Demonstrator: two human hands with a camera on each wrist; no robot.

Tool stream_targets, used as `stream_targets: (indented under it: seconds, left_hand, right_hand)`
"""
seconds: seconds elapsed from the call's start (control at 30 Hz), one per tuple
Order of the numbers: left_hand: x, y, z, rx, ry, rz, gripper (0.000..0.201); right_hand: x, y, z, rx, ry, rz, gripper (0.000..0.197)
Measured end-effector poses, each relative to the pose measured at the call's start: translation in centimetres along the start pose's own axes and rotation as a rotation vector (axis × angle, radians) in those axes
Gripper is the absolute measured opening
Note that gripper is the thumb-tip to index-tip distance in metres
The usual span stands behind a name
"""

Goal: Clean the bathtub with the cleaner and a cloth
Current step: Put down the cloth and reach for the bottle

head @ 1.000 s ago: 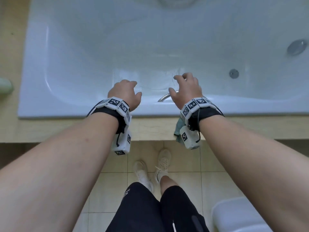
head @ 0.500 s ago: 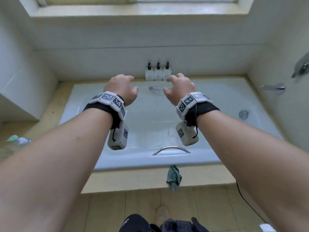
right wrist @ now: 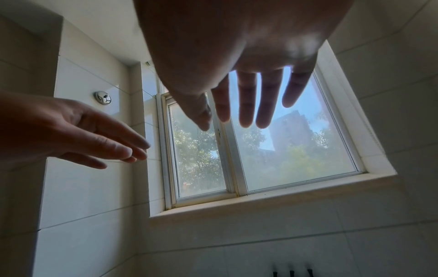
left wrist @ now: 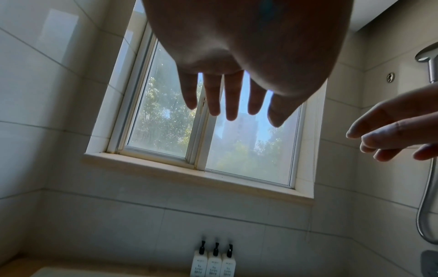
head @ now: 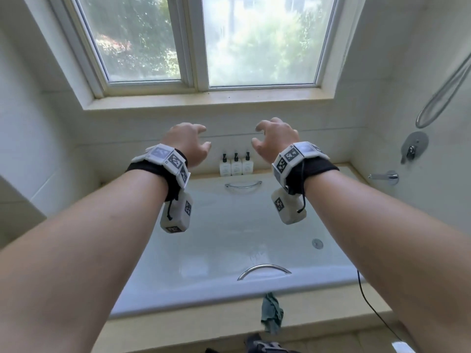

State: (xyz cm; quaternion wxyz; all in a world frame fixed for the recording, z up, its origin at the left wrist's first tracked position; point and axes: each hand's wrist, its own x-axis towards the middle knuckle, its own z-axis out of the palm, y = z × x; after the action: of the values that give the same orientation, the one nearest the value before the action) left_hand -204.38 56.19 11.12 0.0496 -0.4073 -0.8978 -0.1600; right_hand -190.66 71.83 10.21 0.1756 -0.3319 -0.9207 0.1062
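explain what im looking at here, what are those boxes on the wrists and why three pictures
A person stands at a bathtub with cameras strapped on. The head view looks forward and down; the white boxes under the wrists are two more cameras, each looking along its own hand toward the window. Both the left hand and right hand are raised, fingers spread, holding nothing. A green cloth hangs over the tub's near ledge. Three pump bottles stand at the far ledge.
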Motion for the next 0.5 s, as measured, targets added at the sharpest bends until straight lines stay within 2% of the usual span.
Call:
stream_targets:
  seconds: [0.27, 0.5]
  left_hand:
    - [-5.6, -8.0, -7.2, 0.006, 0.068, 0.022, 0.05]
    - [-11.4, -20.0, -12.4, 0.068, 0.075, -0.106, 0.051]
  right_hand:
    - [-3.3, -9.7, -1.2, -0.027, 0.035, -0.013, 0.039]
    - [-5.5, -21.5, 1.3, -0.023, 0.026, -0.106, 0.039]
